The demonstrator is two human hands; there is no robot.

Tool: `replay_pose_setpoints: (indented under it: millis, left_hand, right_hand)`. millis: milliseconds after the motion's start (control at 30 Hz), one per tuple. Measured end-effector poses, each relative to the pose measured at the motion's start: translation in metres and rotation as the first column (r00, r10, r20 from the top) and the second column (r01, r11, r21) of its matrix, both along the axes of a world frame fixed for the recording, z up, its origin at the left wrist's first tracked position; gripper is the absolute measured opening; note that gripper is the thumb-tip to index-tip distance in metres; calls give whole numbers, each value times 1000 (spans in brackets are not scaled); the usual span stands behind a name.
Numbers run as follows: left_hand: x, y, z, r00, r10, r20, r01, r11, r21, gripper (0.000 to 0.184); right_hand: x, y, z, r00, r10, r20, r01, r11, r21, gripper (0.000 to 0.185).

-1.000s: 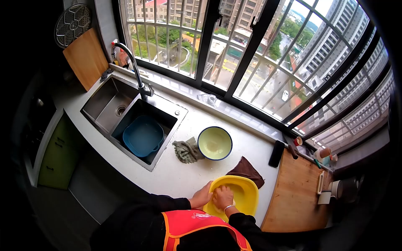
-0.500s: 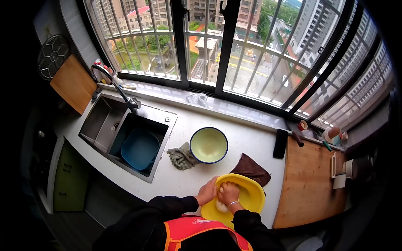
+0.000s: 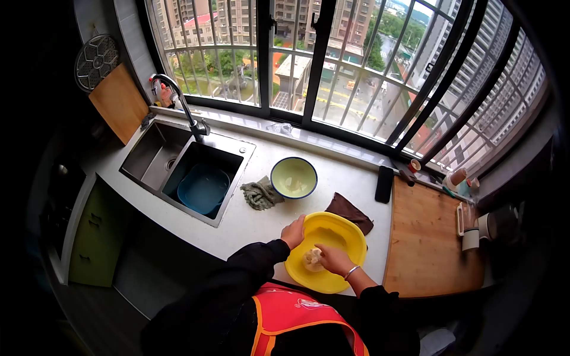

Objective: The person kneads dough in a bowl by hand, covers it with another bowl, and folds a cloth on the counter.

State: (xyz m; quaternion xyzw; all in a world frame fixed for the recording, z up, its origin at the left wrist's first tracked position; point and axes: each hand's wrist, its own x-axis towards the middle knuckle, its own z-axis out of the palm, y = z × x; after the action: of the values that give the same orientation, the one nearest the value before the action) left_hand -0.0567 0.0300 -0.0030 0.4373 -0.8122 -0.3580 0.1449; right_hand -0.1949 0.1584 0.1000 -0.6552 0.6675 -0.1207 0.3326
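A yellow basin (image 3: 350, 234) stands at the counter's front edge, with a lump of pale dough (image 3: 312, 261) inside on its left. My left hand (image 3: 293, 232) grips the basin's left rim, its thumb side up against the edge. Reaching in from the right, my right hand (image 3: 334, 259), with a silver bracelet at the wrist, has its fingers closed on the dough's right edge. Part of the dough is behind those fingers. Beyond the basin lies a brown cloth (image 3: 350, 212), close to its far rim.
A pale green bowl (image 3: 294, 178) with a dark rim sits behind, beside a grey-green rag (image 3: 259, 194). To the left is a double sink (image 3: 233, 172) holding a blue basin (image 3: 203, 188). At right lie a black phone-like slab (image 3: 383, 184) and a wooden board (image 3: 433, 237).
My right hand has shifted from pressing on top of the dough to its right side, uncovering more of it. My left hand stays at the rim. The camera view has tilted slightly.
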Motion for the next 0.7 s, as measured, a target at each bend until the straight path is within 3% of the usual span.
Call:
replay_pose_setpoints:
  millis: [33,133,167,233,400,433,500,700]
  left_hand:
    - [0,1,2,1000,1,9,-1,1000,6,45]
    - [1,5,4,1000,18,9,-18,1000,9,46]
    - [1,4,3,1000,20,13,-21,1000,11,46]
    - [-1,2,3,1000,4,30,-6,998,56,47]
    - [2,0,1,1000,-1,17,1,999,45,49]
    - [2,1,1,1000,-11,8,11,999,48,49]
    - [2,2,0,999,-15,-49,14,1000,-22,49]
    - [1,-2,4,1000,-27,-6,27,995,93,48]
  right_hand:
    - [1,14,-4,1000,4,-4,-4,1000,-3,36]
    - [9,39,-1,993,-110,-53,100,983,-156,12]
    - [9,43,-6,993,-107,-49,98,983,-154,12]
    - [7,54,-20,971,-82,-226,70,996,-62,10]
    - [4,59,-60,966,-139,-219,138,990,-24,12]
    - [2,57,-70,968,-163,-193,147,985,-93,11]
    - [0,46,-67,965,-172,-199,171,985,-23,11]
    - [-3,5,-88,971,-185,-149,173,981,-90,13]
